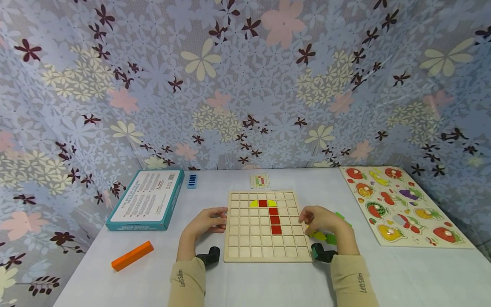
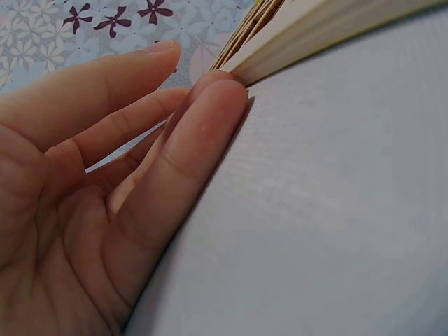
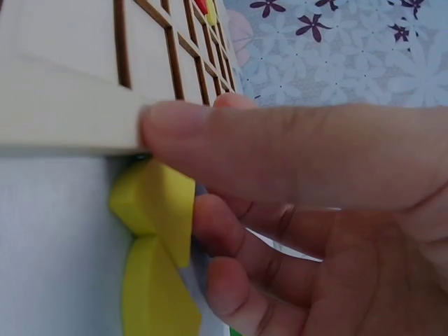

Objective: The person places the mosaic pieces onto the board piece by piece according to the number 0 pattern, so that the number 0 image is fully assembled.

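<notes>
A wooden grid board (image 1: 251,247) lies between my two hands. On it are several red squares (image 1: 275,220), with a yellow rounded piece (image 1: 254,204) on either side of the topmost one. My left hand (image 1: 207,222) is at the board's left side, relaxed fingertips against its edge in the left wrist view. At the right side, my right hand (image 1: 321,219) has its thumb (image 3: 189,126) straight along the board's edge, the other fingers loosely bent. Loose yellow pieces (image 3: 157,280) lie beside those fingers, and green pieces (image 1: 331,238) lie partly hidden under the hand.
Behind the board is a small pattern card (image 1: 260,181). A teal box (image 1: 147,200), a small blue item (image 1: 192,181) and an orange bar (image 1: 132,256) lie to the left. A fruit puzzle board (image 1: 406,207) lies to the right. A floral cloth (image 1: 245,85) hangs behind the table.
</notes>
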Available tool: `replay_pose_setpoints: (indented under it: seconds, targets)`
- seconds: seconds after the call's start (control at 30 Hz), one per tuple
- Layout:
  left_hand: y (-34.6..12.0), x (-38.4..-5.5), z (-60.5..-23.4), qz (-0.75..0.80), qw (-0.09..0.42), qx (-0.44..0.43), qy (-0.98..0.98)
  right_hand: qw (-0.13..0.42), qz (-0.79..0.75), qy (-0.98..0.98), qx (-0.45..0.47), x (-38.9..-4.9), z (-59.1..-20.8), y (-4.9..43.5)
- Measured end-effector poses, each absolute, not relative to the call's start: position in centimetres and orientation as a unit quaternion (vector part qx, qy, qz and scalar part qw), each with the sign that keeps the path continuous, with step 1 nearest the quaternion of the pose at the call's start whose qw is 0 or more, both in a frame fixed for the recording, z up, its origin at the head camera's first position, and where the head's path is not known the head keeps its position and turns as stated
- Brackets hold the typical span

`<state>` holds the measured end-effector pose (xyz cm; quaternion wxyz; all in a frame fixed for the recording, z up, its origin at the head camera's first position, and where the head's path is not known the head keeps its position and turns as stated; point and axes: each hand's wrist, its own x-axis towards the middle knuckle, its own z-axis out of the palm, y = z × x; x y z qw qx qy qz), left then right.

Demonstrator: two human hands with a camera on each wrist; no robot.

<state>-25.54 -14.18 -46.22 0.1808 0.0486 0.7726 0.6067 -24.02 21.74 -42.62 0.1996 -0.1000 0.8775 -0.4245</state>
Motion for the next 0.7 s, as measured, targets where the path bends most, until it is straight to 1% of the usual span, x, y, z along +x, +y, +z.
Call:
replay_pose_setpoints:
  seconds: [0.53, 0.7]
  targets:
    - [-14.48, -25.54, -46.20, 0.608, 0.190, 0.075, 0.767, 0.208, -0.425, 0.876, -0.095, -23.94, -42.69, 22.16]
    - [-14.45, -25.46, -46.11, 0.609, 0.190, 0.070, 0.767, 0.207, -0.416, 0.881, -0.090, -23.87, -42.66, 22.11]
